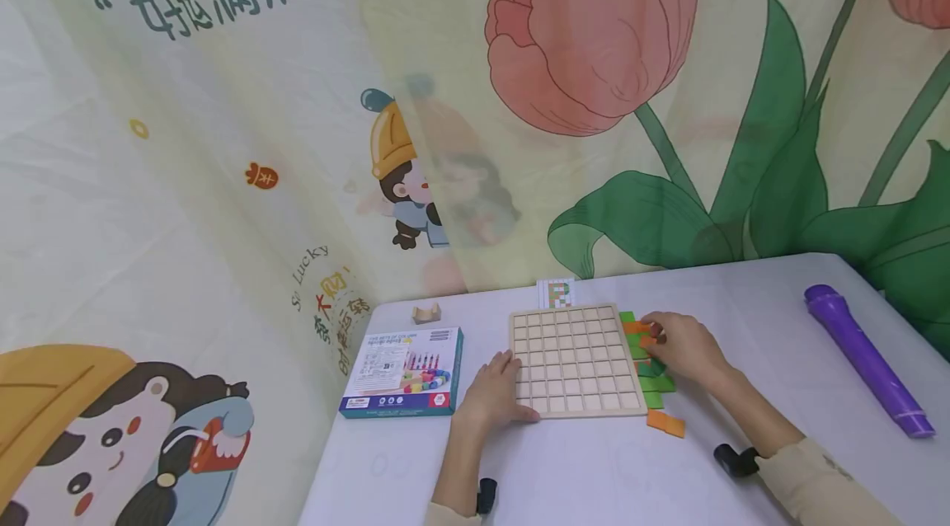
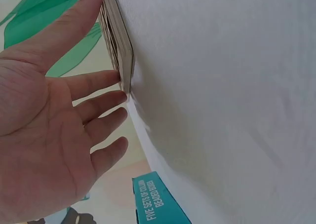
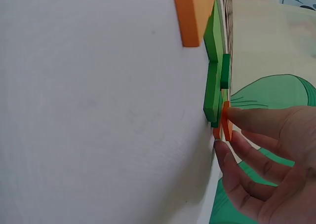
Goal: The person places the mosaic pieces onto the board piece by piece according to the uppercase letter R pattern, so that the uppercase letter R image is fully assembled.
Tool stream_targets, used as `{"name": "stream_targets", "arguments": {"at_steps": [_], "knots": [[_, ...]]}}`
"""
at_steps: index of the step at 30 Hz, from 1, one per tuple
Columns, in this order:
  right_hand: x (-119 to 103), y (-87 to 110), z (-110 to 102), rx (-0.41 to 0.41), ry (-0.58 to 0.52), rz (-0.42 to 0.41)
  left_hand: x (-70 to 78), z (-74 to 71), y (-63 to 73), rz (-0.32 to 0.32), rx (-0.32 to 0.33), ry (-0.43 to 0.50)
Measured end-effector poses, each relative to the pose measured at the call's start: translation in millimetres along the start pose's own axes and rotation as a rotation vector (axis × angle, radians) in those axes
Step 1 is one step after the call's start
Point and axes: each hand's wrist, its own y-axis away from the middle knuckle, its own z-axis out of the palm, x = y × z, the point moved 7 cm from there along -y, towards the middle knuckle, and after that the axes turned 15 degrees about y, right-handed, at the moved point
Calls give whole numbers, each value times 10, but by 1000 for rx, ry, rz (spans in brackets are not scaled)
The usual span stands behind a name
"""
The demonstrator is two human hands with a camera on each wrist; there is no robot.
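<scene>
A wooden grid board (image 1: 571, 357) lies flat with its square cells bare. My left hand (image 1: 486, 390) rests along the board's left side, fingers extended; in the left wrist view the fingertips touch the board's edge (image 2: 126, 61). Beyond the right edge, my right hand (image 1: 686, 349) pinches an orange tile (image 3: 227, 121) between thumb and fingers. Green tiles (image 3: 213, 91) and orange ones lie in a row along that edge, partly hidden by the hand. Nearer the front, another orange tile (image 1: 665, 424) sits by the board's corner.
A boxed set (image 1: 404, 369) lies left of the board, with a small wooden piece (image 1: 426, 313) behind it. A pattern card (image 1: 557, 293) shows at the board's back edge. To the far right lies a purple tube (image 1: 868, 361). A printed curtain hangs behind the table.
</scene>
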Motion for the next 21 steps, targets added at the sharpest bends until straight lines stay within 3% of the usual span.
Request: {"name": "stream_targets", "arguments": {"at_steps": [7,14,21], "knots": [[91,2,-38,8,-49,59,24,-3,30,-17,5,30],[200,4,-24,14,-79,107,64,-6,21,4,4,19],[168,-32,-72,36,-113,124,35,-11,36,-5,13,1]]}}
